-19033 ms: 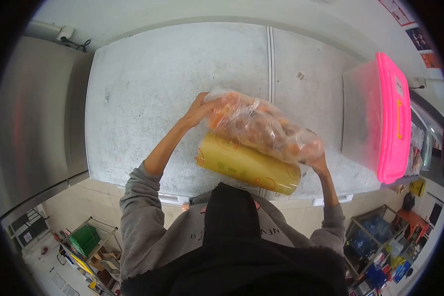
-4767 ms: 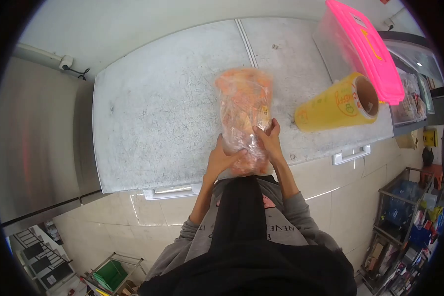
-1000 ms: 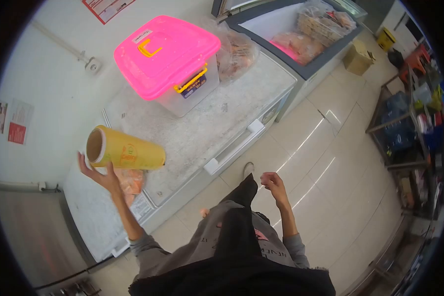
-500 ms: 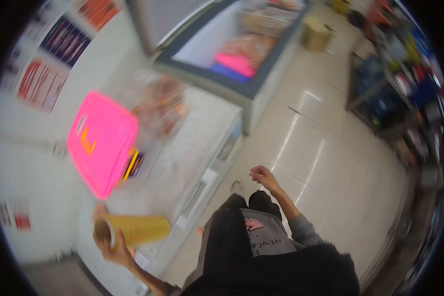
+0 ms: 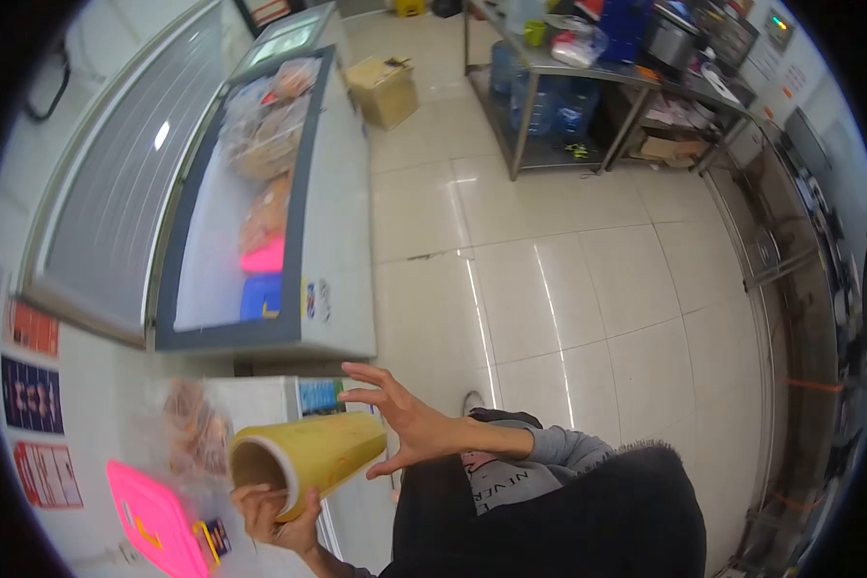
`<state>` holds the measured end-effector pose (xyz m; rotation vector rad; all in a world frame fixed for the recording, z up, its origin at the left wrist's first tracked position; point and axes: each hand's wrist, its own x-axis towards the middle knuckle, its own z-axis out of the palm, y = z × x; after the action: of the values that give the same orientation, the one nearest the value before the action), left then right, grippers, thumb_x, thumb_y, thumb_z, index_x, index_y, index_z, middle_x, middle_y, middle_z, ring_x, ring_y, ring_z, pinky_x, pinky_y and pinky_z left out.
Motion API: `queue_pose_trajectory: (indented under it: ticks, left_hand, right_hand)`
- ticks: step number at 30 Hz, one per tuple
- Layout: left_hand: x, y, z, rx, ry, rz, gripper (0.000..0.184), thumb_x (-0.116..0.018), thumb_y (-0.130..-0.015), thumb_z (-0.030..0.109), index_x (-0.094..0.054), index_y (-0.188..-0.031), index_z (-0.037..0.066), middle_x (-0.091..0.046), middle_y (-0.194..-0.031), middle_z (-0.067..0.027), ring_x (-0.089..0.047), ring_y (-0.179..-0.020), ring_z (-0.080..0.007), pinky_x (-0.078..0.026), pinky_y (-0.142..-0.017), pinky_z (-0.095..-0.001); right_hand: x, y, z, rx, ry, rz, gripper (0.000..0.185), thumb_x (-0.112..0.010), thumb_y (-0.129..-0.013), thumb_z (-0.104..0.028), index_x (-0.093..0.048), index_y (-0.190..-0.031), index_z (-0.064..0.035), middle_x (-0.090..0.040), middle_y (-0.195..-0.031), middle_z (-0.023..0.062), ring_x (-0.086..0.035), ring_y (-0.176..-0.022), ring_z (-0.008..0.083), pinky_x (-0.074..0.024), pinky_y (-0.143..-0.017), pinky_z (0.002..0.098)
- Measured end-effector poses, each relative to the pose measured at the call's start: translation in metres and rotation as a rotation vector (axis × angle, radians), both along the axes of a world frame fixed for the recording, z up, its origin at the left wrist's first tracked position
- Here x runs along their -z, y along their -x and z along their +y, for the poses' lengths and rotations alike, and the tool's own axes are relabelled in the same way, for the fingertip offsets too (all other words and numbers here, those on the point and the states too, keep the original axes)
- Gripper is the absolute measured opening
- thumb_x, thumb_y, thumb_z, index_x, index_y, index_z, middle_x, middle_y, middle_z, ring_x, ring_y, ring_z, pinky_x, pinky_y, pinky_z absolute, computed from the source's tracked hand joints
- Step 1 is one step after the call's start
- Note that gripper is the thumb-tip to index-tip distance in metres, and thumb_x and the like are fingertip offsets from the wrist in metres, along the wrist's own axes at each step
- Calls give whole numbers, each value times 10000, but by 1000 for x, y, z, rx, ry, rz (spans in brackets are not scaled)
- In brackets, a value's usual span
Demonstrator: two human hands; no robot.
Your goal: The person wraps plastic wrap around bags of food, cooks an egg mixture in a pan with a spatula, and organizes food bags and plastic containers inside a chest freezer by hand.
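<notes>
A large yellow roll of cling film (image 5: 332,451) with a hollow core is held in front of me, its open end facing left. My left hand (image 5: 284,520) grips that end, with some fingers inside the core and the thumb on the outside. My right hand (image 5: 405,419) is open beside the roll's other end, fingers spread and curved; whether it touches the roll I cannot tell. A pink plastic lid or box (image 5: 154,520) with a yellow clip lies below and left of the roll. Behind the roll, a clear bag of reddish-brown food (image 5: 195,424) rests on the white surface.
An open chest freezer (image 5: 342,222) holds bagged food, a pink item and a blue item (image 5: 260,297). Beyond it stands a cardboard box (image 5: 383,91). A metal table (image 5: 568,69) with large water bottles beneath is at the back right. Metal equipment lines the right side.
My view has turned to the right, bringing the freezer and far table into fuller view. The roll has come closer to my body, and my right hand has moved to its free end.
</notes>
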<state>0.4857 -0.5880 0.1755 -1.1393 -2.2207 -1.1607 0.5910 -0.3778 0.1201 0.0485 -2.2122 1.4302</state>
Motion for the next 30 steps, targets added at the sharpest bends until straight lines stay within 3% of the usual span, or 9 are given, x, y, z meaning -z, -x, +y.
queue_pose_trajectory:
  ticks: [5,7,8,16,21,23,25,28,30]
  left_hand:
    - [8,-12,145,333,-66,-114,332,-804,-489,242,-538,-568,60,-484,-618,-24,-484,-757,-219,-381,-668,-342]
    - [-27,-1,219,460,-98,-187,320,-803,-487,238,-542,-560,68,-494,-613,-15,-489,-758,-210,-385,-668,-332]
    - [-25,-2,246,585,-117,-236,309,-803,-486,233,-545,-552,77,-503,-608,-5,-493,-758,-202,-389,-668,-322]
    - [-44,0,510,1074,-87,-239,285,-830,-416,206,-595,-533,94,-560,-593,24,-523,-737,-167,-440,-673,-297]
    - [-74,15,678,1402,-144,-180,300,-836,-470,249,-588,-536,94,-579,-612,17,-541,-781,-187,-457,-819,-410]
    - [-89,7,738,1517,-101,-185,358,-839,-495,298,-610,-673,89,-612,-764,-4,-527,-911,-246,-398,-899,-458]
    - [-105,-3,792,1570,-34,-188,594,-807,-554,387,-559,-1011,102,-507,-1094,-96,-395,-1126,-335,-300,-968,-521]
    - [-120,-14,866,1507,-207,-160,865,-775,-546,503,-388,-1203,94,-276,-1328,-168,-245,-1240,-353,-219,-1023,-485]
    - [-104,-13,902,1514,-154,-119,886,-751,-576,517,-340,-1236,90,-219,-1345,-182,-214,-1255,-353,-211,-1027,-479]
  right_hand:
    - [21,-29,98,111,-41,-115,1179,-846,-490,-370,-109,-1364,-85,-161,-1398,209,-244,-1283,327,-275,-1023,446]
    - [-9,-34,155,42,266,-182,1248,-861,-446,-370,-72,-1364,-68,-232,-1377,203,-303,-1256,336,-308,-1002,434]
    - [-16,-44,175,65,289,-202,1241,-874,-414,-330,-118,-1356,-43,-331,-1328,185,-373,-1213,328,-340,-980,409]
    - [-28,-77,352,427,400,-166,1093,-853,-429,-172,-236,-1324,-64,-430,-1222,114,-445,-1133,215,-373,-949,331]
    - [-45,-66,478,611,461,-106,1119,-869,-407,-209,-242,-1318,-43,-419,-1237,111,-416,-1156,206,-346,-967,343]
    - [-56,-66,520,705,552,30,1083,-873,-424,-226,-274,-1304,-27,-421,-1244,116,-421,-1155,212,-355,-962,353]
    - [-66,-71,559,772,553,116,1014,-868,-459,-226,-318,-1284,-11,-437,-1236,117,-444,-1136,219,-377,-946,355]
    - [-69,-81,632,860,541,196,935,-860,-492,-215,-366,-1255,4,-475,-1198,115,-481,-1097,221,-408,-918,353]
    - [-57,-99,681,939,536,262,890,-855,-508,-204,-391,-1236,12,-503,-1164,111,-506,-1066,219,-428,-897,350]
